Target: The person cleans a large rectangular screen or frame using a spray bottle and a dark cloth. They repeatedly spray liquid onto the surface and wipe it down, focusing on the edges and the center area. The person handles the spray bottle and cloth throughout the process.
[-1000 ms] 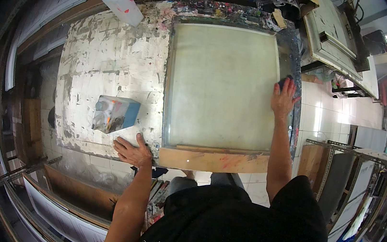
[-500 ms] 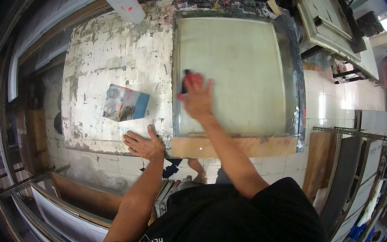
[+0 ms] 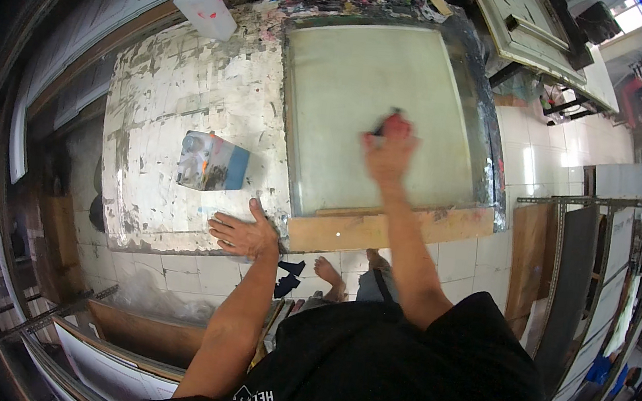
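Fingers spread, the left hand (image 3: 249, 233) is laid left of the pale screen (image 3: 370, 62), a boxy container (image 3: 217, 164) placed just beyond. On the screen, a dark wad (image 3: 379, 131) is partly covered by the right hand (image 3: 388, 154), its grip too blurred to be told.

red-tinged right fingers (image 3: 399, 127) (hue blurred), pale grey-green panel (image 3: 350, 96) beneath them, blotchy white-and-grey bench (image 3: 178, 91) under the left fingers (image 3: 228, 229), blue-sided container (image 3: 215, 163) with orange streak beyond those, tan wooden strip (image 3: 345, 232) nearer than the right fingers

Pale panel (image 3: 368, 78) smooth; tabletop (image 3: 166, 93) rough, patchy; board (image 3: 446, 227) wooden; jug (image 3: 206, 13) plastic.
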Tool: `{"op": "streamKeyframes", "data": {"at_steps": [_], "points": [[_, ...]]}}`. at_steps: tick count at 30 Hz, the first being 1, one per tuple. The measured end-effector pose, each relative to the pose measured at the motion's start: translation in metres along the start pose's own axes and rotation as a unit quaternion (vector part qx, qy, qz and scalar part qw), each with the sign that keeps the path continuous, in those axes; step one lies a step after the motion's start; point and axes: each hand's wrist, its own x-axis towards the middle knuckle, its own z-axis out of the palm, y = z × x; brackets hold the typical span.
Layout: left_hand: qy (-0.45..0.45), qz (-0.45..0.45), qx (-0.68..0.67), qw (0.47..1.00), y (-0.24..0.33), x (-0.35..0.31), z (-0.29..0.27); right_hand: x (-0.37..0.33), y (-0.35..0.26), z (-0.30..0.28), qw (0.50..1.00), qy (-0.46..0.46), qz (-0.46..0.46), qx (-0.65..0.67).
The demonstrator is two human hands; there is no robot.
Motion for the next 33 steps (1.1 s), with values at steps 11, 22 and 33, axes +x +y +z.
{"op": "streamKeyframes", "data": {"at_steps": [11,22,33], "points": [[-0.05,-0.007,-0.019,0.999,0.0,0.001,-0.01,-0.056,0.083,-0.036,0.997,0.024,-0.055,-0.049],[-0.049,-0.01,-0.022,0.999,0.002,-0.001,-0.011,-0.084,0.022,-0.058,0.997,-0.08,0.015,0.002],[0.0,-0.007,-0.011,1.0,-0.006,0.003,0.003,-0.117,0.016,-0.101,0.977,-0.162,-0.069,0.119]]}}
